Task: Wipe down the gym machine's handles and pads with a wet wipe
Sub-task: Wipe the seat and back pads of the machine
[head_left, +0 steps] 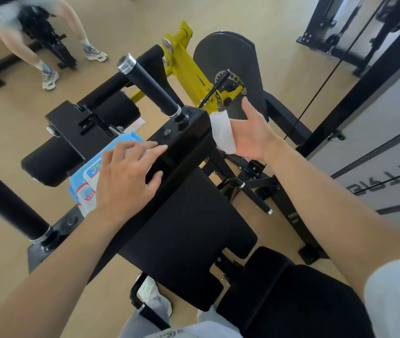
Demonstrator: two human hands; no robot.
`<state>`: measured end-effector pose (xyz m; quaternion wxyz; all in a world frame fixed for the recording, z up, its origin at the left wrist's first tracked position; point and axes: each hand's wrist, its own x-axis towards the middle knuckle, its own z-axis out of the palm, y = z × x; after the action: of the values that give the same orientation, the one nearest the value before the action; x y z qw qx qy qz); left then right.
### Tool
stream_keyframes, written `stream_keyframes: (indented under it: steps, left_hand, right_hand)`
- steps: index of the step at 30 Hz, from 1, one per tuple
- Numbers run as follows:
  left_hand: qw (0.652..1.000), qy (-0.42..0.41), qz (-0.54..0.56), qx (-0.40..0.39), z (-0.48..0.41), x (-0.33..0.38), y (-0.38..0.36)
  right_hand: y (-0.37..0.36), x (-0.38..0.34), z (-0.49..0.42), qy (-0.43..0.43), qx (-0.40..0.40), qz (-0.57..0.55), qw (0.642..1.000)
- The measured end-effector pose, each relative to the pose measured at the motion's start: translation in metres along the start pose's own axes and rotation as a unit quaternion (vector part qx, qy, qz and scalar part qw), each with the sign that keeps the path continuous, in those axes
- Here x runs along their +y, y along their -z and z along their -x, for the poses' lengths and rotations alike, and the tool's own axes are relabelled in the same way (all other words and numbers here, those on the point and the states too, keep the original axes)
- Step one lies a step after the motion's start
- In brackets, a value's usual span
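The right hand, right of centre in the frame, is spread with its thumb standing clear. The white wet wipe lies draped over its fingers and is held against the end of the machine's black frame bar. The left hand, at centre left, lies flat with straight fingers, the fingertips on the bar and the palm over a blue wipe pack. The pack lies beside the bar; what it holds does not show.

Just above the wipe, a black handle with a chrome cap rises from the bar toward upper centre. A second handle stands at the left edge. A black pad spreads below the bar, and roller pads lie to its upper left. A yellow arm runs up behind the wipe. Tan floor shows on the left, and another person bends over in the upper left corner.
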<state>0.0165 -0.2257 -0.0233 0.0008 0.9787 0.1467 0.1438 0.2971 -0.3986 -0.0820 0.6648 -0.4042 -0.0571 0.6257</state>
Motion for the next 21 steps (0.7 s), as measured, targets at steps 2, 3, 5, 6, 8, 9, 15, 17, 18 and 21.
stream_keyframes:
  steps: [2, 3, 5, 6, 8, 9, 15, 17, 18, 21]
  left_hand:
    - [1.000, 0.001, 0.001, -0.003, 0.000, 0.000, 0.000]
    - [1.000, 0.001, 0.001, -0.005, 0.000, 0.000, 0.000]
    - [1.000, 0.000, 0.001, -0.006, 0.000, 0.000, 0.001]
    - [1.000, 0.000, 0.000, -0.006, 0.000, 0.000, 0.001]
    - [1.000, 0.000, -0.001, -0.005, 0.000, 0.001, 0.001]
    - [1.000, 0.000, -0.001, -0.003, 0.000, 0.001, 0.001]
    - [1.000, -0.010, 0.005, 0.009, 0.002, 0.000, 0.000]
    - [1.000, -0.012, 0.016, 0.021, 0.003, 0.000, -0.002]
    - [0.999, -0.012, 0.029, 0.035, 0.004, -0.001, -0.002]
    - [0.992, -0.020, 0.071, 0.101, 0.011, -0.001, -0.002]
  right_hand:
    - [-0.008, -0.002, -0.008, 0.007, -0.014, -0.003, 1.000]
    - [-0.013, -0.001, -0.015, 0.008, -0.016, -0.002, 1.000]
    - [-0.024, 0.005, -0.027, 0.011, 0.007, 0.007, 1.000]
    - [-0.025, 0.009, -0.032, 0.009, 0.034, 0.010, 0.999]
    - [-0.021, 0.019, -0.033, 0.007, 0.062, -0.014, 0.998]
    - [-0.016, 0.027, -0.032, 0.010, 0.069, -0.035, 0.997]
    - [-0.012, 0.041, -0.002, 0.059, 0.096, -0.121, 0.986]
    - [-0.023, 0.043, -0.002, 0.080, 0.099, -0.146, 0.981]
    - [-0.030, 0.050, -0.006, 0.090, 0.105, -0.152, 0.979]
    - [-0.047, 0.079, -0.018, 0.122, 0.183, -0.170, 0.960]
